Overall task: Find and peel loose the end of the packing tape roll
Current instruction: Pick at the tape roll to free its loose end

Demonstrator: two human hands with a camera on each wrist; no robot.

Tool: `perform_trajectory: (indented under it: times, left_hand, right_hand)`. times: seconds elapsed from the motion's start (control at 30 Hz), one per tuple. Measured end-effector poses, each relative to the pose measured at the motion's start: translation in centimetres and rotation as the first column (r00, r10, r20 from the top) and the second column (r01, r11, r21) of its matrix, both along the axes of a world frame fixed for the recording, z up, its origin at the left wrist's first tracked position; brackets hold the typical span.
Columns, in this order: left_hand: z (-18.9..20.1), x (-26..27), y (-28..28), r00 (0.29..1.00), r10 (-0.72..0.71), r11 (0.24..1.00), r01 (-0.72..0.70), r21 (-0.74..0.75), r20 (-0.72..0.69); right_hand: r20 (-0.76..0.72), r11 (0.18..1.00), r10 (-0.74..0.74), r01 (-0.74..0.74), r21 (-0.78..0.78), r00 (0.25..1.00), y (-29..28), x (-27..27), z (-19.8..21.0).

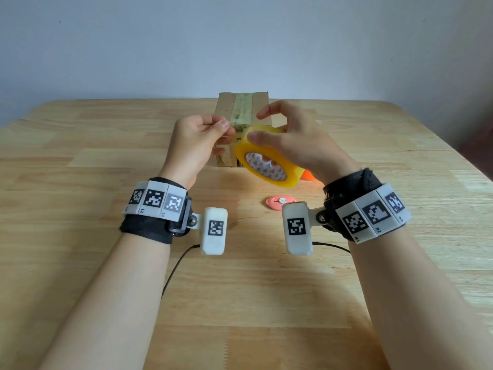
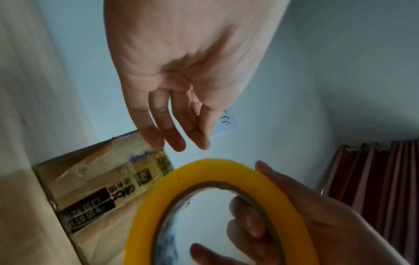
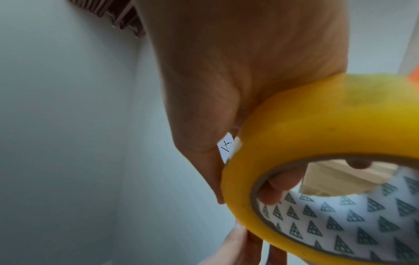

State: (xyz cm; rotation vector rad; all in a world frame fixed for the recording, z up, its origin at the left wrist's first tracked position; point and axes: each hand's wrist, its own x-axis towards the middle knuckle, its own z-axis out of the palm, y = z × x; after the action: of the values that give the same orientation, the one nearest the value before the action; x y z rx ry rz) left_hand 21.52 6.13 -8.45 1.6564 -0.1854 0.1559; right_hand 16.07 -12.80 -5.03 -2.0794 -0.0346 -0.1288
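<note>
Head view: right hand (image 1: 290, 145) grips tape roll (image 1: 266, 161).

The left wristband (image 1: 154, 200) tiles read L2 and L1; the right wristband (image 1: 372, 218) tiles read R1 and R2. The box (image 2: 95, 188) carries printed characters, too blurred to read.

A light wooden table (image 1: 106, 161) bears a taped cardboard box (image 1: 226, 108) and a pink disc (image 1: 277, 202).
</note>
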Motion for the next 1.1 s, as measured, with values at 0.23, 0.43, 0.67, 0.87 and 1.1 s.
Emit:
perform_trajectory:
  times: [0.23,0.43,0.67,0.87,1.1]
  left_hand:
    - [0.4,-0.6,-0.6,0.983,-0.147,0.986,0.154,0.057,-0.113]
    - [0.2,-0.6,-0.5,0.997,-0.077,0.996,0.078,0.049,-0.03]
    - [-0.4,0.0,-0.9,0.999,-0.035,0.996,0.033,0.079,0.033]
    - [-0.4,-0.2,-1.3,0.996,-0.09,0.988,0.086,0.128,0.027]
    - [-0.3,-0.8,-1.4,0.994,-0.106,0.982,0.106,0.158,-0.006]
  right_hand:
    - [0.079,1.0,0.017,-0.018,0.015,0.997,0.0,0.0,0.4]
    - [0.062,0.999,0.041,-0.039,-0.026,0.997,0.1,0.2,-0.2]
    - [0.081,0.999,0.036,-0.035,-0.012,0.996,0.3,-0.4,0.4]
    - [0.063,0.995,-0.032,0.025,0.094,0.998,-0.2,-0.1,0.3]
    - [0.019,0.992,-0.083,0.08,0.1,0.996,-0.4,0.3,-0.1]
